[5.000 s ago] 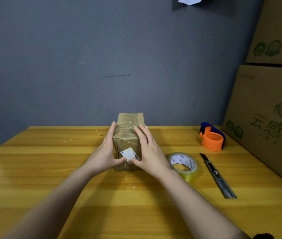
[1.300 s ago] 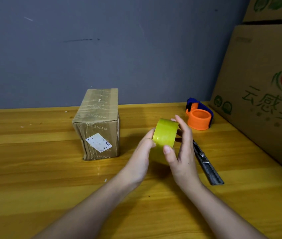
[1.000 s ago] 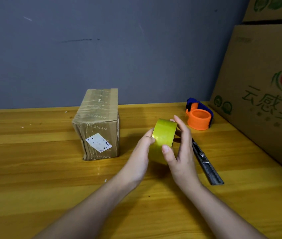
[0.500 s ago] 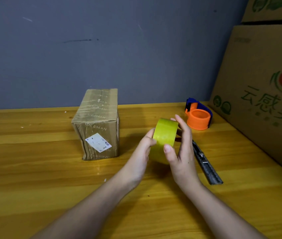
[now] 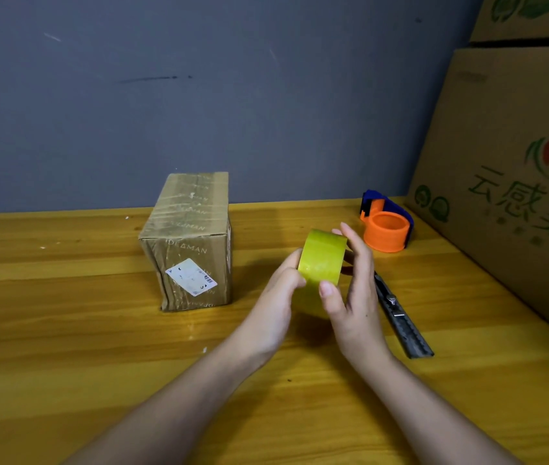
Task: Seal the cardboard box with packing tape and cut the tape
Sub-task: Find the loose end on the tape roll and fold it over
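Tabletop point(image 5: 65, 330): hands apparently gripping tape roll point(image 5: 321, 260).

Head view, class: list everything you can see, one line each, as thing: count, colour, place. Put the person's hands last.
Box: 1, brown, taped, white label, on table left of centre.
Tape roll: 1, yellow-green, held above table between both hands.
Knife: 1, dark grey, flat on table right of hands.
Dispenser: 1, orange and blue, far right of table.
Cartons: 2, tan, green print, stacked at right edge.
Table: 1, yellow wood.
Wall: grey, behind.
Left hand: on roll.
Right hand: on roll.
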A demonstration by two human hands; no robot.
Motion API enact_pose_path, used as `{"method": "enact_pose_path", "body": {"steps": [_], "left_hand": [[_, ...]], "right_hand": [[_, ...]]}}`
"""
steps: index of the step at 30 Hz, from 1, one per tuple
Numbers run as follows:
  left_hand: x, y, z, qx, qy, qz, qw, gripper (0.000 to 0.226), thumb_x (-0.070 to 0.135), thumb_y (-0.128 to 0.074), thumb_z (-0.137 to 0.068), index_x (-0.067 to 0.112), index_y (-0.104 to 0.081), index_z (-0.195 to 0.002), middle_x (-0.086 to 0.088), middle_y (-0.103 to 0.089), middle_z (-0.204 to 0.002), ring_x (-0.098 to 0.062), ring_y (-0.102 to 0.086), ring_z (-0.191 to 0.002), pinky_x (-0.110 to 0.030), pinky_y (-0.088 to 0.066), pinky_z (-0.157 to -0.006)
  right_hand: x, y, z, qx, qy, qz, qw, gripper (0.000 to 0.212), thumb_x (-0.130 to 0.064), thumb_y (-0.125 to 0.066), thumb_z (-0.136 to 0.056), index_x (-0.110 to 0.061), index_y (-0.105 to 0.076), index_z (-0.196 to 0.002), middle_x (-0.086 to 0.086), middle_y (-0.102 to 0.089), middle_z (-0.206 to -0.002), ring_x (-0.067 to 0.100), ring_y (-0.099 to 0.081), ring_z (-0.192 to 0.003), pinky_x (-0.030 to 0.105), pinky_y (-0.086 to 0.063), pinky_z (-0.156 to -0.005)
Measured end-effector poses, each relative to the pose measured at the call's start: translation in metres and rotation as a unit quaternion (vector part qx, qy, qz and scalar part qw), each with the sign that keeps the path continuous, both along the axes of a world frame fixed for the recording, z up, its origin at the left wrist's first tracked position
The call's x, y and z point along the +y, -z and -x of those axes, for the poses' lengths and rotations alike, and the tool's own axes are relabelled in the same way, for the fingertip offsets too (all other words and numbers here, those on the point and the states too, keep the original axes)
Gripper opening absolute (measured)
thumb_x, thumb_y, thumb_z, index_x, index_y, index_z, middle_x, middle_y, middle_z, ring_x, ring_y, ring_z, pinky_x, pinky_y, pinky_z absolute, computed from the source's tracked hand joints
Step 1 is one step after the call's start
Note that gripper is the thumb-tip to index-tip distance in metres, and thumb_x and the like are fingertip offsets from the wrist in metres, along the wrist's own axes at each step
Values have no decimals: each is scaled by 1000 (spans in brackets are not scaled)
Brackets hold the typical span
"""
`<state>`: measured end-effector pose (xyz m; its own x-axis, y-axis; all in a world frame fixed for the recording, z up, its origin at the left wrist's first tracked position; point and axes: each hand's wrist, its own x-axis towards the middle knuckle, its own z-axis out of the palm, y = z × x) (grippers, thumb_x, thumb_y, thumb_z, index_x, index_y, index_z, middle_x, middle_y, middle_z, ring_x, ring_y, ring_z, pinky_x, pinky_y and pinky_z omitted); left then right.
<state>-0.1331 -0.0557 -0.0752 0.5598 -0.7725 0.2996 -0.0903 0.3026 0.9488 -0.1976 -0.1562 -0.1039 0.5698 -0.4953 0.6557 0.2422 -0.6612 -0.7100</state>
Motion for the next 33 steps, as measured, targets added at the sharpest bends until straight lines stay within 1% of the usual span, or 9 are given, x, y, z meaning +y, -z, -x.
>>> {"method": "enact_pose_path", "body": {"steps": [4,8,10,12,16,20,23,27,33], "left_hand": [[-6,5,-8,-20,-6,-6,1000,33,17,-45,-64,26,-64,-90,13,-70,-77,-2,-60,-77,-21,-45,-73],[-1,17,-1,-156,-43,-35,986,44,21,-59,-70,25,-49,-113,15,-61,-95,-1,-54,-84,-16,-45,-78],[-1,25,0,-194,-96,-52,975,48,25,-63,-69,22,-46,-114,18,-60,-95,6,-55,-83,-12,-44,-78],[-1,30,-3,-210,-140,-68,965,47,33,-63,-68,22,-46,-111,23,-60,-89,6,-55,-79,-13,-45,-74],[1,38,-13,-291,-205,-114,928,51,39,-60,-68,29,-41,-114,7,-65,-91,-20,-63,-80,-38,-53,-72],[2,39,-14,-336,-241,-138,900,54,38,-59,-68,26,-40,-118,-5,-68,-94,-31,-63,-80,-42,-53,-70],[1,41,-14,-380,-260,-139,877,57,38,-58,-68,27,-40,-122,-3,-69,-100,-29,-64,-86,-37,-52,-76],[1,43,-12,-428,-268,-147,851,58,34,-60,-68,25,-41,-123,-4,-69,-106,-32,-63,-94,-34,-49,-82],[0,42,-19,-530,-316,-157,771,56,32,-60,-60,18,-45,-112,-3,-72,-78,-25,-68,-73,-24,-36,-77]], "right_hand": [[-2,0,1,-2,-11,-50,999,75,-62,-44,-79,-22,-33,-141,-1,-43,-139,10,-43,-128,19,-38,-101],[-7,2,-1,32,-25,-113,993,68,-57,-43,-80,-29,-32,-141,-4,-43,-138,4,-43,-126,24,-38,-102],[-10,-1,-2,59,-16,-62,996,63,-53,-42,-83,-27,-35,-141,-7,-41,-137,-7,-37,-126,12,-32,-102],[-11,-4,-1,73,-7,23,997,55,-44,-45,-86,-23,-44,-136,-5,-44,-137,-3,-38,-128,17,-32,-107],[-7,-12,4,66,32,150,986,34,-34,-53,-89,-27,-60,-122,-7,-50,-130,9,-47,-121,33,-42,-101],[-5,-11,4,34,63,239,968,25,-26,-63,-87,-20,-69,-110,-2,-60,-116,15,-56,-104,30,-46,-88],[-5,-11,4,16,60,212,975,17,-23,-67,-85,-18,-72,-100,-2,-62,-105,15,-57,-98,21,-42,-88],[-7,-14,4,15,13,88,996,6,-22,-70,-81,-21,-71,-87,-8,-59,-95,13,-56,-98,34,-47,-80],[-9,-14,4,19,-5,56,998,5,-26,-64,-83,-24,-68,-85,-7,-57,-90,17,-56,-91,34,-46,-74]]}}
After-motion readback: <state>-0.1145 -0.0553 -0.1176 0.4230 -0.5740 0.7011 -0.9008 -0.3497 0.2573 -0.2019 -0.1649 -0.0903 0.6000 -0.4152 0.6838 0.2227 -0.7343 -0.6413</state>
